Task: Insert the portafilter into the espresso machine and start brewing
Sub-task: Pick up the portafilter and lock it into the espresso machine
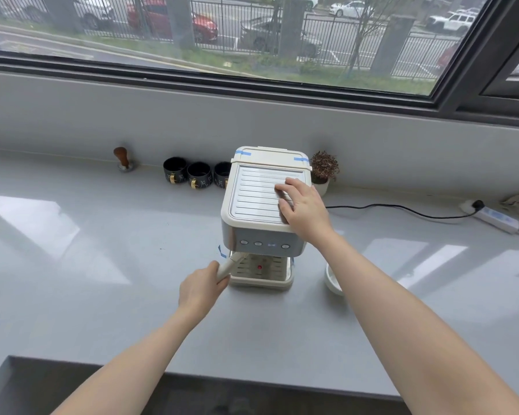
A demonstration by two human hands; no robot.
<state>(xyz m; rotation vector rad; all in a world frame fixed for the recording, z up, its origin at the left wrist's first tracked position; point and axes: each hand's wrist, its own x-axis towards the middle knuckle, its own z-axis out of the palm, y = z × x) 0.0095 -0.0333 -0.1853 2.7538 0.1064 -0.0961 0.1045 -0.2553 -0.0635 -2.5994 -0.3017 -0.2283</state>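
A cream and silver espresso machine stands on the grey counter, its button row facing me. My left hand grips the cream handle of the portafilter, which angles up under the machine's front left; the basket end is hidden beneath the machine body. My right hand lies flat with fingers spread on the ribbed top plate at the right side. A drip tray with a red dot sits below.
Three black cups line up left of the machine by the wall, with a wooden-handled tamper farther left. A small potted plant stands behind right, a white bowl at the front right, and a black cord runs to a power strip.
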